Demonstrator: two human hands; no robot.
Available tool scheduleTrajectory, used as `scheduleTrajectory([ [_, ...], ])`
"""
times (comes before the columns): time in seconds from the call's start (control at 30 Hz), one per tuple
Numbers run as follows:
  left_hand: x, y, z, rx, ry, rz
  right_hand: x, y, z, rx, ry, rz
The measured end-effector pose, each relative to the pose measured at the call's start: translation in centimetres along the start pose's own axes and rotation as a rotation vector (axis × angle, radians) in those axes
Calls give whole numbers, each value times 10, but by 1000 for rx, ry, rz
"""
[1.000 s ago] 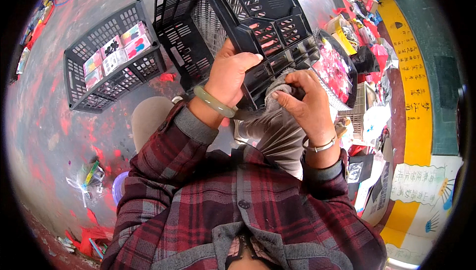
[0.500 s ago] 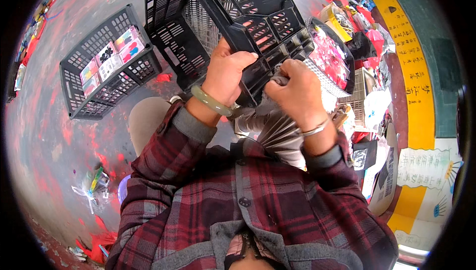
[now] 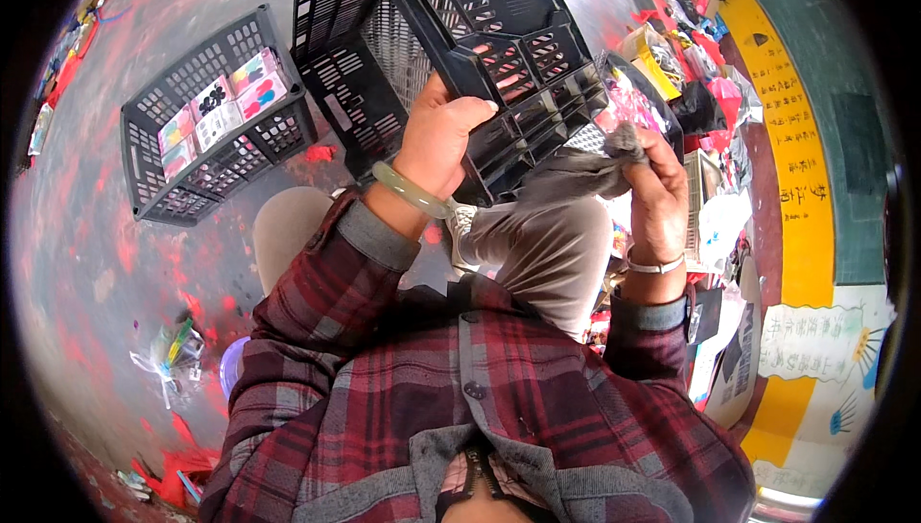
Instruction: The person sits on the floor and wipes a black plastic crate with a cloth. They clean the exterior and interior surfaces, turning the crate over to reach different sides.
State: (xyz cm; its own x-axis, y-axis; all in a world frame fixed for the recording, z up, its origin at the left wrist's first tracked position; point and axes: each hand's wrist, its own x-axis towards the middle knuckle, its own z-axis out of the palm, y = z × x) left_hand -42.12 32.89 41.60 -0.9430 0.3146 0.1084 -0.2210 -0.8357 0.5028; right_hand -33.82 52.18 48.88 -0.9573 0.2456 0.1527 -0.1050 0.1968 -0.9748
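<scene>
In front of my knees a black plastic crate is held tilted, its slatted walls and ribbed edge facing me. My left hand grips that edge, the thumb on the near side and the fingers showing through the slots behind. My right hand pinches a grey cloth to the right of the crate. The cloth hangs stretched toward the crate's lower corner; whether its far end touches the plastic I cannot tell.
A second black crate stands on the floor at left, holding several packs with coloured dots. Lower left lies a clear plastic wrapper. Along the right are heaped packages, a beige basket, and a round container of pink packets.
My right hand has pulled away from the crate's edge to the right, drawing the bunched cloth out long. My left hand still grips the crate, which has shifted only slightly.
</scene>
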Motion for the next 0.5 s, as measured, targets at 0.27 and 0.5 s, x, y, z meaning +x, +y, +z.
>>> scheduleTrajectory([
  [0.27, 2, -1, 1, -16, 23, -34, 3, 24, 5, -630, -179, -483],
  [0.5, 4, 0, -2, -25, 23, -51, 8, 23, 25, -1240, -241, -759],
])
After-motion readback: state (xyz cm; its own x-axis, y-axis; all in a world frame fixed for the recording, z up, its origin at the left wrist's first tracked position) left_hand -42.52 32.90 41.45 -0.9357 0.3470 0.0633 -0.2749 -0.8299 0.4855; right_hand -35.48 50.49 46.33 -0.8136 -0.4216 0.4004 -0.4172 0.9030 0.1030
